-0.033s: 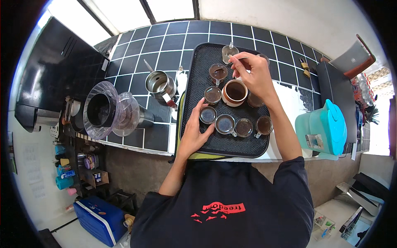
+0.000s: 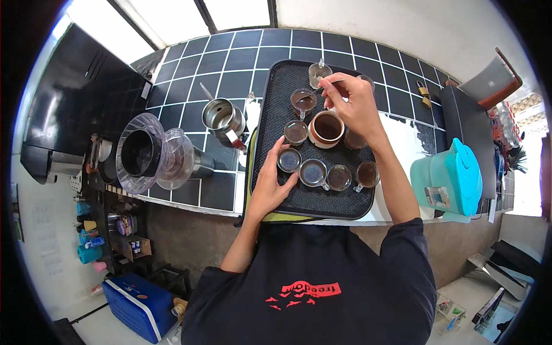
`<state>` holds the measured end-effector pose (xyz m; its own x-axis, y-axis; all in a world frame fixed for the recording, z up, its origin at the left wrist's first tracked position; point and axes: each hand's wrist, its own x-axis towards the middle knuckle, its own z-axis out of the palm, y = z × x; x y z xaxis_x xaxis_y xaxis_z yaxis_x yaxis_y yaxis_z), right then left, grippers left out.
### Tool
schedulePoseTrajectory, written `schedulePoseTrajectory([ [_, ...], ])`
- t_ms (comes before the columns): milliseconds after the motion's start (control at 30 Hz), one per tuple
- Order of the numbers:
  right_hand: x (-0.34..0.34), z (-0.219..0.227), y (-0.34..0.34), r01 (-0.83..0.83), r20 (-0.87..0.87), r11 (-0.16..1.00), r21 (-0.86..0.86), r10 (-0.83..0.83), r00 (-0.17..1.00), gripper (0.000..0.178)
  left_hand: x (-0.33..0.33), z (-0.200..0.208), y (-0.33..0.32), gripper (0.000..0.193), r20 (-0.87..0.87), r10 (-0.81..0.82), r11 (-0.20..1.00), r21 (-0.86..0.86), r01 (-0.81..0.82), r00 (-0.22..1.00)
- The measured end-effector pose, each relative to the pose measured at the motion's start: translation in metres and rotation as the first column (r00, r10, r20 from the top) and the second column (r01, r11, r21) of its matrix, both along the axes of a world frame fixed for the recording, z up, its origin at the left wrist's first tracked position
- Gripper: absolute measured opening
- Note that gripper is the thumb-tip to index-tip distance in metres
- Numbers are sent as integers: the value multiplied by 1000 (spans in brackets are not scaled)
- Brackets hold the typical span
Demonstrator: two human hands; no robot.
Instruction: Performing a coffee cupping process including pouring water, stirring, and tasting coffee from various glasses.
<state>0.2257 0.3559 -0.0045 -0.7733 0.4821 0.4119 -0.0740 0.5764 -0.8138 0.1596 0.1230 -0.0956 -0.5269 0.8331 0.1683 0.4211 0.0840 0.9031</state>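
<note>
My left hand [image 2: 269, 187] curls thumb and fingers around a small glass cup [image 2: 289, 160] on the black tray [image 2: 276, 210]. Above the tray, my right hand [image 2: 355, 106] pinches a slim metal spoon-like utensil [image 2: 340, 80]; its working end cannot be made out. Below that hand stands a white-and-brown cup [image 2: 326, 129] of dark liquid. Around it are several small glass cups, among them one with dark liquid [image 2: 303, 101], a pale one [image 2: 319, 73] at the far edge, and a near one [image 2: 313, 172] beside my left fingers. My right hand partly covers the cups behind it.
A steel pot [image 2: 223, 118] with a handle stands left of the tray on the black-tiled counter [image 2: 241, 56]. Further left are clear plastic containers [image 2: 172, 160]. A turquoise pitcher [image 2: 445, 181] stands at the right; a padlock [image 2: 424, 95] lies beyond it. A blue cooler [image 2: 135, 305] sits below the counter.
</note>
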Motion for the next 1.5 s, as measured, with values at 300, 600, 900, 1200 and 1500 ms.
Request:
schedulePoseTrajectory([
  [300, 0, 4, -2, 15, -44, 999, 32, -13, 999, 24, 0, 0, 0, 83, -21, -11, 1000, -7, 11, 1000],
  [600, -3, -1, 1, 15, -41, 999, 28, -13, 999, 24, 1, 3, 0, 83, -16, -11, 1000, -2, 11, 1000],
  [900, -2, 0, -2, 8, -21, 999, 45, -8, 1000, 21, 0, 0, 0, 83, -17, -12, 1000, 7, 12, 1000],
  [1200, -4, 3, -3, 21, -45, 998, 52, -19, 999, 22, 0, 3, 1, 82, 13, -9, 1000, 1, 9, 1000],
  [1500, -4, -3, -3, 20, -15, 999, 32, -20, 1000, 19, 0, 2, 0, 83, 0, -8, 1000, 1, 8, 1000],
])
